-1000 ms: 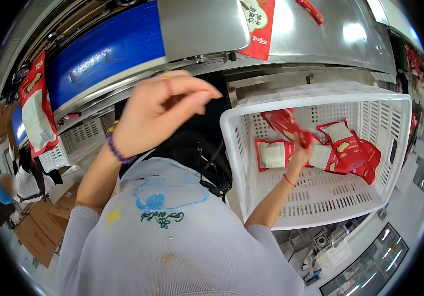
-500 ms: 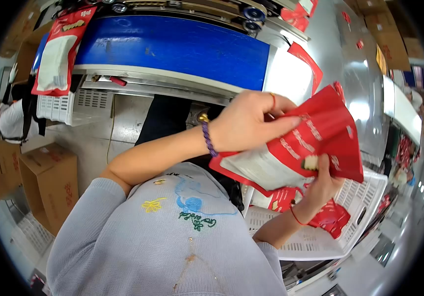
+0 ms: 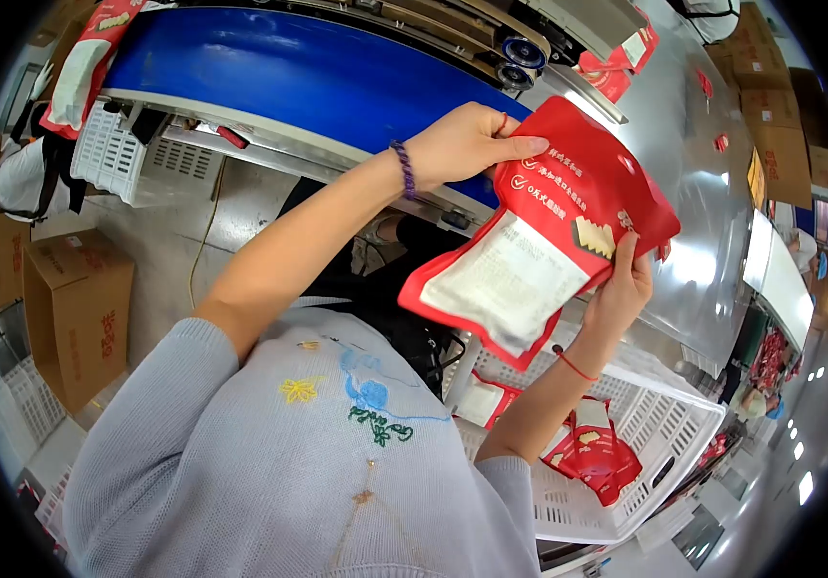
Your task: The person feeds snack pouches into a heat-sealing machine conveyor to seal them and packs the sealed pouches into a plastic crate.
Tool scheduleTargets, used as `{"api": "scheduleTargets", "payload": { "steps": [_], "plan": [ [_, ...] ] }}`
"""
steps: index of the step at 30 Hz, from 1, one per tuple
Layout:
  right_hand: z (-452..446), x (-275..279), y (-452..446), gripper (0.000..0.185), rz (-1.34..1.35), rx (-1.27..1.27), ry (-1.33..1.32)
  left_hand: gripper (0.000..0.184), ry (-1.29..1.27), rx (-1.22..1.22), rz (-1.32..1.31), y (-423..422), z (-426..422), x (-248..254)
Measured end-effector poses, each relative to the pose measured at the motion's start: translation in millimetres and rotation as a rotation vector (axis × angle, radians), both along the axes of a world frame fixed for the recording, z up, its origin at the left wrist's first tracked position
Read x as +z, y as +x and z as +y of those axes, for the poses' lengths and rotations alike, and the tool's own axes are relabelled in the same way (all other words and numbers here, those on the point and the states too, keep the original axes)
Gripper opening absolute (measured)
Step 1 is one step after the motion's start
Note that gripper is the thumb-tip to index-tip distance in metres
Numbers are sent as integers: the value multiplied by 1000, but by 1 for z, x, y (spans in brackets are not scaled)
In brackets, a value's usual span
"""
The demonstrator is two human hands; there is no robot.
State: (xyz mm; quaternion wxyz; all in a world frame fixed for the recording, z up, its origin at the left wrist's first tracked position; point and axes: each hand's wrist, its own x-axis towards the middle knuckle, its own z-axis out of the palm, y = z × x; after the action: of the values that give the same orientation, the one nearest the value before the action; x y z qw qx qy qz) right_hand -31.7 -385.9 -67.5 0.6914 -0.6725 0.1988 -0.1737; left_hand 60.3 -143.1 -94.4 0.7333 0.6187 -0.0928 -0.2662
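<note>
A red pouch (image 3: 568, 207) with a whitish label panel hangs tilted between my two hands, above the floor side of the blue conveyor belt (image 3: 308, 82). My left hand (image 3: 476, 144) pinches its upper left edge, thumb on the front. On the right edge, my right hand (image 3: 629, 279) grips it with the thumb in front. Beneath my right forearm is a white perforated crate (image 3: 664, 409) holding several red pouches (image 3: 597, 448). Another red pouch (image 3: 86, 72) lies at the far left end of the belt.
Metal rollers (image 3: 520, 63) stand behind the belt. To the right is a steel table (image 3: 698, 231) with red scraps. Open cardboard box (image 3: 81, 318) and a second white crate (image 3: 110, 149) are at the left. A person's dark strap and white clothing (image 3: 24, 178) show far left.
Over the last second, my right hand has lifted a red pouch out of the crate and my left hand has taken its other edge. The pouch is now higher and flatter to view.
</note>
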Motion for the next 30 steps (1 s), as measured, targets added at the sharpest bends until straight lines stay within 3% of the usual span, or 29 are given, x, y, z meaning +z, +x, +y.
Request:
{"api": "scheduleTargets", "payload": {
  "steps": [1,2,4,5,8,9,12,13,16,25,28,30],
  "plan": [
    [-5,-6,5,27,12,12,-226,33,164,58,-215,3,-6,-5],
    [-8,-12,8,27,14,15,-225,33,166,61,-212,5,-13,-10],
    [-12,-19,15,24,16,-14,-219,43,337,383,-429,5,-25,-10],
    [-18,-22,20,24,-9,6,-75,41,265,421,-364,7,-27,-10],
    [-19,-20,29,28,-33,-32,-51,39,74,388,-137,15,-39,-20],
    [-23,-21,35,22,-74,-53,-28,34,17,388,-100,16,-43,-17],
    [-28,-20,44,19,-106,-143,-59,31,36,459,79,31,-51,-17],
    [-24,-16,48,28,-163,-131,-63,28,83,469,83,37,-51,-17],
    [-20,-16,61,30,-134,-89,-197,29,159,523,13,46,-44,-17],
    [-2,-8,73,35,-141,48,-108,37,530,676,-354,29,-9,12],
    [-8,-10,75,31,-174,100,-81,36,513,587,-323,26,4,26],
    [-12,0,71,31,-132,67,-72,44,552,498,-315,19,22,38]
  ]
}}
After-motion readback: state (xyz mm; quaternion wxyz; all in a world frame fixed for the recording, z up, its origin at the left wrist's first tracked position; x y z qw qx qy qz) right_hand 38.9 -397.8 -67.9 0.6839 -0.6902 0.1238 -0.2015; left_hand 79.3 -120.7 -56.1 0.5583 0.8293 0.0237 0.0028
